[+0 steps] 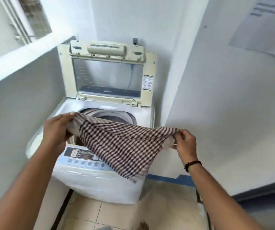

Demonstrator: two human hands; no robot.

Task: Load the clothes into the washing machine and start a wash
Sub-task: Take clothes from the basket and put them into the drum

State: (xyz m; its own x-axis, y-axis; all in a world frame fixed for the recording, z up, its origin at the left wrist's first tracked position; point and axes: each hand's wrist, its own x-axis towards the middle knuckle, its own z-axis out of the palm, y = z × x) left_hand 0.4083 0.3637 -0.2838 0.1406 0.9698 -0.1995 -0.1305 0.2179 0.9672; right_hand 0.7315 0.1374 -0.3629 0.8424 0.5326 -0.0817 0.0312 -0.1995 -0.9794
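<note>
Left hand (pixel 58 128) and right hand (pixel 184 143) are each gripping an end of the brown-and-white checked cotton cloth (pixel 121 143), stretching it over the front edge of the white top-loading washing machine (pixel 97 183), lid (pixel 108 72) standing open. Cloth is looking light, limp, non-slippery; end holds are suiting it. Lid sticker and wall notice (pixel 266 19) are unreadable.

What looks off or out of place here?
Little stands out. The checked cloth, held by left hand and right hand, drapes over the control panel rather than into the drum. Lid is up.
</note>
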